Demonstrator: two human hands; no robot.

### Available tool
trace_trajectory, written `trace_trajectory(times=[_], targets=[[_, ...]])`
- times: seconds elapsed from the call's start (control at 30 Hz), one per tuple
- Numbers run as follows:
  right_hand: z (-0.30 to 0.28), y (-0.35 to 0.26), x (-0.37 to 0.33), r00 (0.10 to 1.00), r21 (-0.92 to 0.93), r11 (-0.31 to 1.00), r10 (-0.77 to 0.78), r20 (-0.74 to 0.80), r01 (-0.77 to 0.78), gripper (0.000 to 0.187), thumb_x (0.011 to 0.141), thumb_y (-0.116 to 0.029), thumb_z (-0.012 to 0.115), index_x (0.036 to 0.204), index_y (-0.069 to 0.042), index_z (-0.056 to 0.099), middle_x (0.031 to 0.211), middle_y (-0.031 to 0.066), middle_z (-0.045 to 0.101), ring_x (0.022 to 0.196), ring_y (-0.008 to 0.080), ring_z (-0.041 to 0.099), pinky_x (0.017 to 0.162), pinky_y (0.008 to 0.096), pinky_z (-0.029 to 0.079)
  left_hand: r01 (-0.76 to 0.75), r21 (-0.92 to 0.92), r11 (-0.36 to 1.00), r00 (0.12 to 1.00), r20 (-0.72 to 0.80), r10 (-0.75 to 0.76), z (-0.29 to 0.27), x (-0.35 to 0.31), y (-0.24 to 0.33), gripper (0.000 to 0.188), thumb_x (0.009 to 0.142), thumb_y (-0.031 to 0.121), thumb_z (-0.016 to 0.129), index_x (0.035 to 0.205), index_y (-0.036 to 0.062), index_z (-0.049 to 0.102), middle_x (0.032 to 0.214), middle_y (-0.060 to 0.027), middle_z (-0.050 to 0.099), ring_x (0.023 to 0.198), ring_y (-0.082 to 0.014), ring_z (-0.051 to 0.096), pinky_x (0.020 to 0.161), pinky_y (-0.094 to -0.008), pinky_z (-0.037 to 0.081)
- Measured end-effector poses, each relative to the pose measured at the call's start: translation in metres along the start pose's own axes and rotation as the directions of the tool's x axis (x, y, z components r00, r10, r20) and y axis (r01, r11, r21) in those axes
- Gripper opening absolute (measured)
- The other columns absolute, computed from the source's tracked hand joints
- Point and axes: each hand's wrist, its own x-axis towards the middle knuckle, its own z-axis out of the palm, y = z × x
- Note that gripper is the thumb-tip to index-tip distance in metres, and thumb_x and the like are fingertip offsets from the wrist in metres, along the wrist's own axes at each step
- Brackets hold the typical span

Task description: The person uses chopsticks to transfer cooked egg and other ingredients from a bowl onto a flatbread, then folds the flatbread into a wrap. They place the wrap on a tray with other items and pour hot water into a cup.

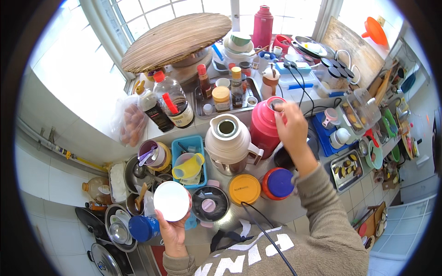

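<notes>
My left hand grips a white round bowl by its lower edge; some red shows on its outer side. At the right, my right hand is closed at the mouth of a pink-red thermos flask. Its fingertips meet over the rim, and whatever they pinch is hidden. Beside that flask stands a cream-coloured thermos jug with its mouth uncovered and its handle toward the right. In front of the two flasks are a jar with a yellow lid and a jar with a blue lid.
A dark-lidded pot and a blue basket holding a yellow cup stand left of the jars. Bottles crowd a metal tray on the sill. A large woven round cover rises behind. Food trays lie right.
</notes>
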Motion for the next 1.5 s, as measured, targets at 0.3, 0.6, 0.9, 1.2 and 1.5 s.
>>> trace_trajectory(times=[0.3, 0.6, 0.9, 1.2, 1.5], targets=[[0.006, 0.057, 0.056, 0.908, -0.312, 0.947, 0.196, 0.371, -0.077, 0.038, 0.081, -0.031, 0.07, 0.104, 0.0, 0.064, 0.108, 0.0196, 0.059, 0.097, 0.0354, 0.062, 0.086, 0.0421, 0.051, 0.041, 0.008, 0.999, 0.997, 0.06, -0.041, 0.01, -0.02, -0.015, 0.075, 0.093, 0.059, 0.056, 0.142, 0.0055, 0.039, 0.126, -0.0156, 0.062, 0.1, -0.0287, 0.07, 0.071, -0.0399, 0.065], [0.055, -0.039, 0.032, 0.876, 0.507, 0.86, -0.291, 0.385, 0.063, 0.04, 0.082, -0.028, 0.075, 0.104, 0.002, 0.062, 0.107, 0.0219, 0.056, 0.098, 0.0379, 0.06, 0.087, 0.0411, 0.05, 0.0, 0.02, 1.0, 0.999, 0.045, -0.001, 0.031, -0.065, -0.031, 0.074, 0.094, 0.061, 0.053, 0.143, 0.0069, 0.039, 0.127, -0.0139, 0.062, 0.1, -0.0276, 0.069, 0.073, -0.0397, 0.065], [0.059, -0.034, 0.047, 0.635, 0.322, 0.859, -0.511, 0.58, 0.398, 0.037, 0.086, -0.031, 0.068, 0.109, -0.003, 0.065, 0.109, 0.022, 0.056, 0.103, 0.0396, 0.061, 0.088, 0.0451, 0.052, 0.018, 0.091, 0.996, 0.994, 0.106, -0.028, 0.057, -0.098, -0.048, 0.079, 0.093, 0.064, 0.051, 0.144, 0.0049, 0.037, 0.128, -0.0147, 0.061, 0.102, -0.0261, 0.069, 0.076, -0.0374, 0.064], [-0.089, -0.031, -0.021, 0.868, 0.393, 0.918, -0.233, 0.439, 0.048, 0.044, 0.091, -0.022, 0.064, 0.129, 0.0, 0.055, 0.098, 0.0139, 0.065, 0.091, 0.03, 0.066, 0.081, 0.0374, 0.052, 0.08, 0.174, 0.982, 0.959, 0.254, -0.123, 0.05, -0.107, -0.07, 0.076, 0.096, 0.061, 0.049, 0.145, 0.0043, 0.036, 0.133, -0.0137, 0.058, 0.109, -0.0251, 0.066, 0.081, -0.0376, 0.062], [-0.175, -0.03, -0.233, 0.567, 0.501, 0.308, 0.182, 0.803, -0.809, 0.06, 0.098, -0.019, 0.061, 0.15, -0.004, 0.036, 0.094, 0.0047, 0.064, 0.081, 0.0118, 0.061, 0.069, 0.0276, 0.051, 0.21, 0.258, 0.943, 0.824, 0.473, -0.313, 0.057, -0.116, -0.125, 0.07, 0.1, 0.052, 0.049, 0.149, 0.0057, 0.031, 0.141, -0.011, 0.05, 0.124, -0.0241, 0.056, 0.101, -0.039, 0.051]])
